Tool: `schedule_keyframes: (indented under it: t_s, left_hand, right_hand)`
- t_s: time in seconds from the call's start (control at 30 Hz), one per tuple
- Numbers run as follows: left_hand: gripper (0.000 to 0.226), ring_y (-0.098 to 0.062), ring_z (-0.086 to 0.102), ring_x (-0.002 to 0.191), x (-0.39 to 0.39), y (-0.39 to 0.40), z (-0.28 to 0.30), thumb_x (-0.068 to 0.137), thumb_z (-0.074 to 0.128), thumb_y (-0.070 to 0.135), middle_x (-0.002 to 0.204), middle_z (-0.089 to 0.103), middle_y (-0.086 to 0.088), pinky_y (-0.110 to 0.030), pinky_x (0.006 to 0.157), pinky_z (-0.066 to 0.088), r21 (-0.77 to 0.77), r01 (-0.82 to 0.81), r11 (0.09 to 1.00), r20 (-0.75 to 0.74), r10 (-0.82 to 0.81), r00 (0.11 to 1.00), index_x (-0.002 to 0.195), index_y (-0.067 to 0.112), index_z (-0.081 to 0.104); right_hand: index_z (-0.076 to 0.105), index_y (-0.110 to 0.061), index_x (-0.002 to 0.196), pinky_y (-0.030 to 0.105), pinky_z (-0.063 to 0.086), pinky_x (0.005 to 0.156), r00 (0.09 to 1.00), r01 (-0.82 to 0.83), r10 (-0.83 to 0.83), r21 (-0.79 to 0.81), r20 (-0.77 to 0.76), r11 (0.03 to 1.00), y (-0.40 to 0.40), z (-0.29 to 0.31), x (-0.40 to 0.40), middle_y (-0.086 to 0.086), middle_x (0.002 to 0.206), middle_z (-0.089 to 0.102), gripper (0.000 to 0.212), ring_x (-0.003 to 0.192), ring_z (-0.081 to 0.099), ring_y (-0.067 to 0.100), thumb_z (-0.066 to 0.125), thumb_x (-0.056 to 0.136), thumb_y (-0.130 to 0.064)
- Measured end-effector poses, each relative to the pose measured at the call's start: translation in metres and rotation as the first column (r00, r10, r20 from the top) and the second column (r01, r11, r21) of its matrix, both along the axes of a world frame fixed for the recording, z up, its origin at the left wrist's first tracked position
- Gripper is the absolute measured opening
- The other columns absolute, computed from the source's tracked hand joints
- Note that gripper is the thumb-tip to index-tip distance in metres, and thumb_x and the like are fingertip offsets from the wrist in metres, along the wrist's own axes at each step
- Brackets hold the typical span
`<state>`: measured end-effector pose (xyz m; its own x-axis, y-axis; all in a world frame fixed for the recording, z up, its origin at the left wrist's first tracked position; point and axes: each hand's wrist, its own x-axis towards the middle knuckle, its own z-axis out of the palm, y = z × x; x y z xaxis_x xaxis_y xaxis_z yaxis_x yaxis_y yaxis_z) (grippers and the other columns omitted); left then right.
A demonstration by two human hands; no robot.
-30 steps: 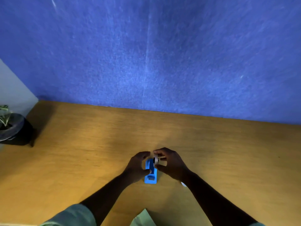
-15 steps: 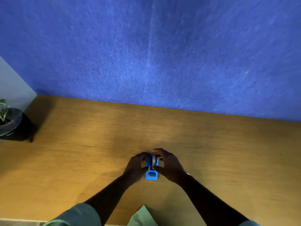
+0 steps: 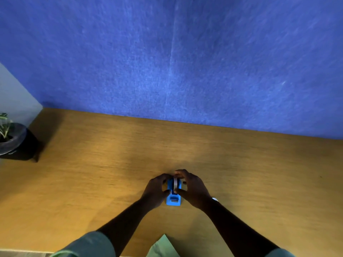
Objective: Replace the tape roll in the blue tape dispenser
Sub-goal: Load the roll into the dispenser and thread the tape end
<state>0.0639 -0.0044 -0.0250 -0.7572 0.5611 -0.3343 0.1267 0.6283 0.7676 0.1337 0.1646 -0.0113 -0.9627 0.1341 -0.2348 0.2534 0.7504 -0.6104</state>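
Observation:
A small blue tape dispenser (image 3: 173, 200) stands on the wooden table (image 3: 92, 173), its cutter end toward me. A pale tape roll (image 3: 175, 182) sits edge-on in the dispenser's slot. My left hand (image 3: 155, 190) grips the dispenser's left side. My right hand (image 3: 191, 188) pinches the roll from the right, thumb low and fingers over the top. The far end of the dispenser is hidden by my fingers.
A dark plant pot (image 3: 15, 143) stands at the table's far left corner. A blue felt wall (image 3: 176, 62) rises behind the table. A small white object (image 3: 215, 199) peeks out beside my right wrist. A green cloth corner (image 3: 163, 246) lies at the near edge.
My right hand has brought the tape roll down from just above the dispenser into its slot. My left hand has kept its hold on the dispenser.

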Motion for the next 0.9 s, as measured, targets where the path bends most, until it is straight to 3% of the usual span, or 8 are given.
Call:
schedule_keyframes:
  t_s: [0.37,0.5,0.6,0.67,0.8,0.9]
  left_hand:
    - [0.055,-0.012,0.060,0.121,0.000,0.001,-0.002,0.080,0.074,0.013,0.130,0.065,0.004,-0.035,0.104,0.051,0.024,0.017,1.000,-0.026,-0.017,1.000,0.132,0.022,0.058]
    - [0.062,-0.003,0.057,0.121,0.003,0.003,0.000,0.079,0.077,0.010,0.132,0.061,0.008,-0.012,0.099,0.046,0.075,0.005,0.997,-0.028,-0.003,1.000,0.135,0.022,0.053]
    - [0.063,0.005,0.055,0.115,0.004,0.004,0.001,0.077,0.078,0.008,0.125,0.060,0.018,0.002,0.089,0.040,0.098,-0.002,0.995,-0.028,0.005,1.000,0.129,0.033,0.053]
    - [0.063,0.003,0.056,0.116,0.004,0.003,0.001,0.075,0.080,0.011,0.123,0.059,0.019,-0.002,0.092,0.043,0.096,0.001,0.995,-0.026,0.001,1.000,0.126,0.036,0.054]
    - [0.066,-0.006,0.058,0.121,0.005,0.002,-0.001,0.073,0.083,0.018,0.131,0.061,0.008,-0.027,0.103,0.051,0.071,0.015,0.997,-0.035,-0.013,0.999,0.132,0.023,0.056]
    - [0.065,-0.007,0.058,0.119,0.006,0.003,-0.001,0.072,0.083,0.021,0.129,0.061,0.006,-0.023,0.100,0.051,0.064,0.027,0.998,-0.063,-0.023,0.998,0.131,0.023,0.057]
  right_hand:
    - [0.052,-0.034,0.139,0.031,0.056,0.098,0.999,0.032,-0.032,0.046,-0.007,0.998,-0.003,-0.004,0.004,-0.012,0.131,0.069,0.065,0.119,0.064,0.009,0.082,0.082,-0.032]
    - [0.053,-0.034,0.138,0.031,0.055,0.098,1.000,0.014,-0.015,0.046,0.001,0.999,-0.001,-0.002,0.004,-0.012,0.132,0.069,0.062,0.120,0.064,0.010,0.081,0.083,-0.032]
    - [0.054,-0.033,0.138,0.029,0.055,0.097,1.000,0.015,-0.014,0.053,-0.006,0.998,0.000,-0.001,0.006,-0.011,0.132,0.068,0.062,0.119,0.064,0.010,0.082,0.082,-0.032]
    - [0.056,-0.032,0.136,0.028,0.055,0.097,1.000,0.013,-0.012,0.058,-0.025,0.998,0.001,0.001,0.007,-0.011,0.132,0.068,0.061,0.119,0.063,0.008,0.083,0.081,-0.031]
    - [0.064,-0.028,0.126,0.030,0.057,0.094,0.998,-0.050,0.055,0.122,-0.038,0.991,0.004,0.004,0.008,-0.011,0.128,0.065,0.048,0.114,0.064,0.009,0.083,0.082,-0.028]
    - [0.067,-0.025,0.121,0.029,0.055,0.093,0.995,-0.086,0.093,0.161,-0.039,0.983,0.003,0.005,0.007,-0.009,0.126,0.063,0.042,0.111,0.064,0.011,0.081,0.082,-0.028]
